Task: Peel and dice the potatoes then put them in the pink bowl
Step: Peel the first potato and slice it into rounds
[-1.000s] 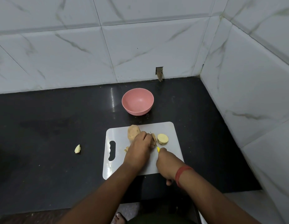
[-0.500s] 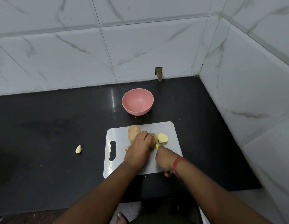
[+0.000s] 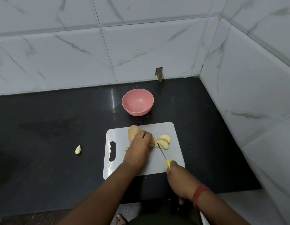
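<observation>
Two potato slices (image 3: 164, 141) are now lying cut on the board (image 3: 176, 153), one more than before.
Your left grip (image 3: 139, 144) is clamping the potato (image 3: 133, 132); your right grip (image 3: 178, 174) is drawing the knife (image 3: 163, 153) back. Pink bowl (image 3: 137, 102) is sitting empty behind.

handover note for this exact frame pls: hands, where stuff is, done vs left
Left hand holds the potato down on the cutting board.
Right hand grips the yellow-handled knife, tip by two cut slices.
Pink bowl behind the board, nothing in it.
One stray potato piece on the counter, left of the board.
Done: a few slices. Left: slicing, dicing, filling the bowl.
</observation>
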`<state>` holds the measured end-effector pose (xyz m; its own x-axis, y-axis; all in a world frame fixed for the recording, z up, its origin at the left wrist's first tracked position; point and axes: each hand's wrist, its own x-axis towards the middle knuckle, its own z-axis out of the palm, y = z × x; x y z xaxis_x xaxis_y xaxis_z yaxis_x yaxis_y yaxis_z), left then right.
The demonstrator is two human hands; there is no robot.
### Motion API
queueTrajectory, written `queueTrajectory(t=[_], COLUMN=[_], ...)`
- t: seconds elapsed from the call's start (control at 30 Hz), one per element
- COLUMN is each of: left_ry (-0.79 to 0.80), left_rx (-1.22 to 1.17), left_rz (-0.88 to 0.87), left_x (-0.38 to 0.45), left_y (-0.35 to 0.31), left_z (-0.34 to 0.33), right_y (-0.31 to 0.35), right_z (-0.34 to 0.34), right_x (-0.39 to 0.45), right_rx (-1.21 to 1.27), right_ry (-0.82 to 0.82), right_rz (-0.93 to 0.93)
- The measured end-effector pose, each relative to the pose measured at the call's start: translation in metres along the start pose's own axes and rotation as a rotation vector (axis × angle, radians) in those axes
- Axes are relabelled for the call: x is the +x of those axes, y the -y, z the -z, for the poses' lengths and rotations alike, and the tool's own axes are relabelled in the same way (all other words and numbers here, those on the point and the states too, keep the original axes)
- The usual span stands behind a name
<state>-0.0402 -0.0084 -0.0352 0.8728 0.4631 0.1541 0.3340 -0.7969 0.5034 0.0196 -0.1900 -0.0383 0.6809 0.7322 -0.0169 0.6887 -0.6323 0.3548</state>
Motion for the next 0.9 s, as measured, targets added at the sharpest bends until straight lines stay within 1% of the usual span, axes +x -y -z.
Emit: queueTrajectory(t=[0.03,0.07,0.1,0.13,0.17,0.2,0.23,0.27,0.3,0.33,0.37,0.43,0.5,0.63,0.77,0.83,0.9], left_ry=[0.005,0.010,0.015,0.018,0.017,0.011,-0.001,-0.018,-0.032,-0.043,-0.050,-0.043,-0.019,-0.018,-0.010,-0.010,-0.014], left_rx=[0.001,0.004,0.005,-0.003,-0.017,-0.034,-0.052,-0.071,-0.087,-0.096,-0.100,-0.092,-0.071,-0.024,-0.018,-0.019,-0.020], left_rz=[0.004,0.008,0.017,0.029,0.045,0.067,0.095,0.125,0.153,0.170,0.170,0.125,0.073,0.041,0.030,0.026,0.019], left_x=[-0.001,-0.002,-0.003,-0.004,-0.005,-0.005,-0.006,-0.007,-0.007,-0.006,-0.006,-0.004,-0.003,-0.002,-0.001,0.000,0.001], left_y=[0.000,-0.001,-0.002,-0.002,-0.004,-0.005,-0.006,-0.007,-0.007,-0.008,-0.008,-0.008,-0.006,-0.004,-0.002,-0.002,-0.001], left_z=[-0.001,-0.001,-0.001,-0.001,0.000,0.000,0.001,0.001,0.003,0.004,0.005,0.006,0.007,0.006,0.005,0.005,0.005], right_y=[0.001,0.002,0.000,-0.004,-0.008,-0.005,0.000,-0.002,-0.007,-0.009,-0.009,-0.004,-0.001,0.002,0.003,0.003,0.004], right_z=[-0.009,-0.014,-0.001,0.012,0.032,0.048,0.062,0.079,0.090,0.093,0.092,0.085,0.085,0.084,0.079,0.079,0.080], right_x=[-0.003,0.001,0.007,0.009,0.013,0.009,0.008,0.014,0.019,0.022,0.024,0.024,0.024,0.027,0.030,0.031,0.034], right_rx=[0.084,0.084,0.066,-0.032,-0.104,-0.260,-0.377,-0.494,-0.595,-0.661,-0.640,-0.616,-0.602,-0.576,-0.479,-0.473,-0.524], right_ry=[-0.024,-0.025,-0.002,0.072,0.194,0.316,0.300,0.398,0.407,0.319,0.240,0.178,0.151,0.147,0.177,0.179,0.168], right_rz=[-0.039,-0.072,-0.082,-0.020,0.079,0.270,0.529,0.753,0.873,0.915,0.934,0.970,1.024,1.036,1.006,1.010,1.033])
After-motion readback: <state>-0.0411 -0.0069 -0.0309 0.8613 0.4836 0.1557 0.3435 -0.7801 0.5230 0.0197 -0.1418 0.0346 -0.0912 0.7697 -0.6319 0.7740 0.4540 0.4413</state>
